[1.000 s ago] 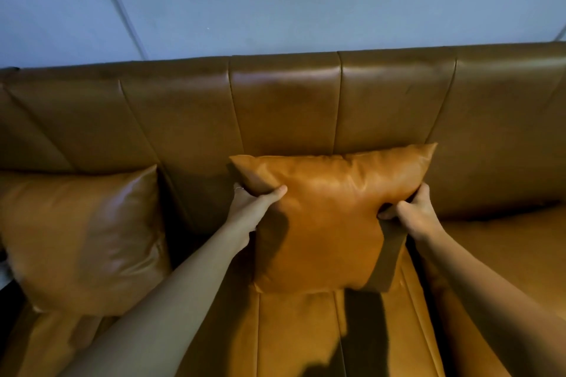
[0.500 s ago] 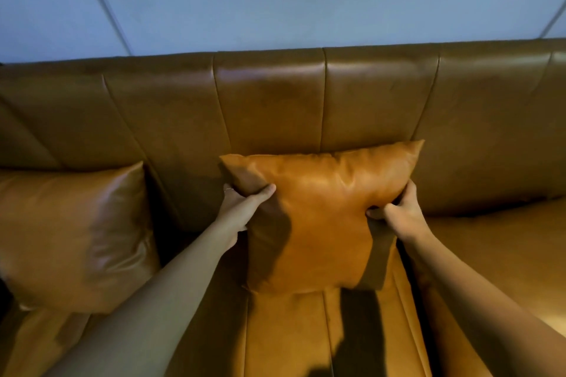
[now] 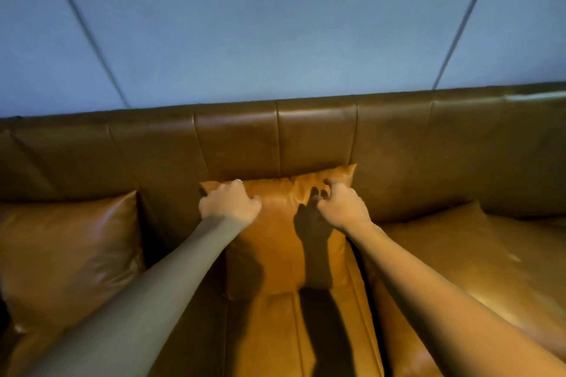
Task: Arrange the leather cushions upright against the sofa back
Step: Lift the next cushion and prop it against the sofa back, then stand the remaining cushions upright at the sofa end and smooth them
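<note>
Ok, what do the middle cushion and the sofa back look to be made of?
Middle cushion: looks like smooth tan leather or faux leather, with a soft sheen and fine creases where the left hand and right hand grip its top. Sofa back: darker brown leather-look upholstery in stitched vertical panels, glossy highlights along the top. Real or synthetic hide cannot be told.

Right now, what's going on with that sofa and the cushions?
A person is tidying a tan leather sofa. Both hands are at the top corners of the middle cushion: the left hand grips its upper left corner, the right hand is at its upper right. The cushion stands upright, its top edge against the sofa back. Another cushion leans at the left, and a third lies at the right.
</note>
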`<action>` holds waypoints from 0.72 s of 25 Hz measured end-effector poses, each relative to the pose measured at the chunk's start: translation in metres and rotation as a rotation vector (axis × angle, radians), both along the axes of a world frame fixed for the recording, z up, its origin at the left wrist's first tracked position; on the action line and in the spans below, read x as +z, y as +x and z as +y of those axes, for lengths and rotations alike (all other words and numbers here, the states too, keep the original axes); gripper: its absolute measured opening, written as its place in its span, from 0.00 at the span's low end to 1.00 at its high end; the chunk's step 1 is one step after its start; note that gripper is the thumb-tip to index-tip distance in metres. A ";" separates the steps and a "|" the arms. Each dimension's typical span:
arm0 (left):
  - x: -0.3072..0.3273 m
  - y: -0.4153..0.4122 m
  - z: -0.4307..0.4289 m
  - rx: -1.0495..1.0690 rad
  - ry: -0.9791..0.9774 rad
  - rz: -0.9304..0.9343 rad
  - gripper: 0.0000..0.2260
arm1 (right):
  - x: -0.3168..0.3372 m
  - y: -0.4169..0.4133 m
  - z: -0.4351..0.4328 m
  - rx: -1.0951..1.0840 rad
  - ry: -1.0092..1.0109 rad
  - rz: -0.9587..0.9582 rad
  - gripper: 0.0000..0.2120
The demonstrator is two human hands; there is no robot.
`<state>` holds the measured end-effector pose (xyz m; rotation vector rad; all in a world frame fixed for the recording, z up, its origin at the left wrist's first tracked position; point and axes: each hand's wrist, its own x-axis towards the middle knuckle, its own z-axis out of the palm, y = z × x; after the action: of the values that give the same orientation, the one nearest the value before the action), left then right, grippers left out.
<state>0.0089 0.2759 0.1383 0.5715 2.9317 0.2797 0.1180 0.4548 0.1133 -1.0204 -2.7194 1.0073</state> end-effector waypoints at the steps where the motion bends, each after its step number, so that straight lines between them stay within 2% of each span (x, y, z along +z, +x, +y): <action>1: 0.009 0.011 0.003 -0.061 0.032 0.075 0.23 | 0.011 0.007 -0.008 0.037 0.084 0.023 0.23; 5: 0.046 0.062 0.011 -0.217 0.107 0.350 0.26 | 0.058 0.049 -0.035 0.064 0.432 0.130 0.25; 8: 0.063 0.097 0.020 -0.302 0.153 0.378 0.29 | 0.077 0.084 -0.041 0.019 0.579 0.176 0.26; 12: 0.062 0.140 0.048 -0.369 0.229 0.316 0.29 | 0.081 0.137 -0.021 -0.085 0.607 0.121 0.28; 18: 0.013 0.206 0.127 -0.420 0.207 0.166 0.28 | 0.046 0.219 0.057 -0.242 0.522 -0.005 0.30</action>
<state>0.2148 0.4032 0.1514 1.2709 2.8544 0.5047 0.3370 0.5120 0.1591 -1.1911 -2.5575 0.2335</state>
